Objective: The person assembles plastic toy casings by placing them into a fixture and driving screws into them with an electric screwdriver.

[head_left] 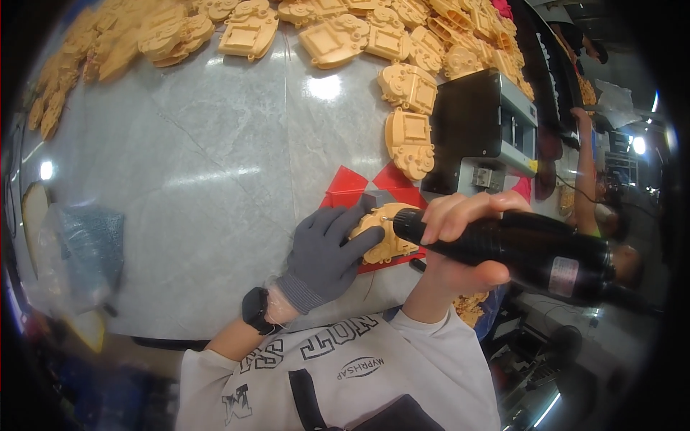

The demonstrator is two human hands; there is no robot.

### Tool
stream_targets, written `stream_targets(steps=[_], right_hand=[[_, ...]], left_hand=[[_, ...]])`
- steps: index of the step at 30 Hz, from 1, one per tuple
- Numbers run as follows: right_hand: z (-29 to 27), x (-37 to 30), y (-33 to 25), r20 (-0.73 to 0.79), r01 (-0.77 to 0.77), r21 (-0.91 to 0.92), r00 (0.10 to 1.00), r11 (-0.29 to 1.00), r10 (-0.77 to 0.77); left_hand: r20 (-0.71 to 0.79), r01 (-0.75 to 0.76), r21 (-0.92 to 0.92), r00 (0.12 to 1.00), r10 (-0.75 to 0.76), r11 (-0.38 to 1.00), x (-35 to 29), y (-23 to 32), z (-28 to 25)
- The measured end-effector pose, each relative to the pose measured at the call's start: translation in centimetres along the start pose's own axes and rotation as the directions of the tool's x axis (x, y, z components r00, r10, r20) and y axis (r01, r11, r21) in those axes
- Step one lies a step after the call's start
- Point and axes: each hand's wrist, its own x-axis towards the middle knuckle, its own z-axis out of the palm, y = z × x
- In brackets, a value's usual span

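Observation:
A yellow-orange plastic housing [386,243] lies on a red sheet [346,181] at the near edge of the table. My left hand [325,248], in a grey glove, presses it down, with its fingers bent over the part's left side. Wrapped round a black electric screwdriver [514,244] is my bare right hand [467,233]. The screwdriver lies nearly level, its bit pointing left at the housing's upper face; whether the tip sits in a screw is too small to tell. A grey block [375,197] stands behind the housing, partly hidden by my fingers.
Many similar housings [334,42] lie along the table's far side, with two more [410,136] at the right. A black-and-grey box-shaped machine [471,122] stands to the right. A clear plastic bag [83,248] is at the left edge. At far right, another person's arm [583,165] shows.

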Motion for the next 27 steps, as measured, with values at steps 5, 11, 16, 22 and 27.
stream_targets(steps=[5, 11, 16, 22, 27], right_hand=[[0.1, -0.1, 0.3, 0.026, -0.020, -0.004, 0.999, 1.000, 0.020], [-0.1, -0.4, 0.5, 0.058, -0.022, 0.007, 0.998, 1.000, 0.021], [-0.4, -0.3, 1.2, 0.140, 0.041, -0.186, 0.990, 0.982, -0.015], [-0.3, -0.2, 1.4, 0.119, -0.001, -0.162, 0.993, 0.987, 0.021], [-1.0, 0.1, 1.7, 0.190, -0.005, -0.047, 0.982, 0.999, 0.013]], left_hand=[[0.013, 0.006, -0.001, 1.000, -0.006, 1.000, -0.2, -0.1, 0.0], [0.053, 0.017, 0.037, 0.998, -0.019, 0.999, -0.2, 0.0, -0.1], [0.049, 0.011, 0.023, 0.999, -0.013, 1.000, -0.2, 0.0, -0.2], [0.037, 0.019, 0.000, 0.999, -0.019, 1.000, -0.3, -0.1, -0.2], [0.061, 0.060, -0.164, 0.997, -0.051, 0.985, -0.1, 0.2, -1.0]])
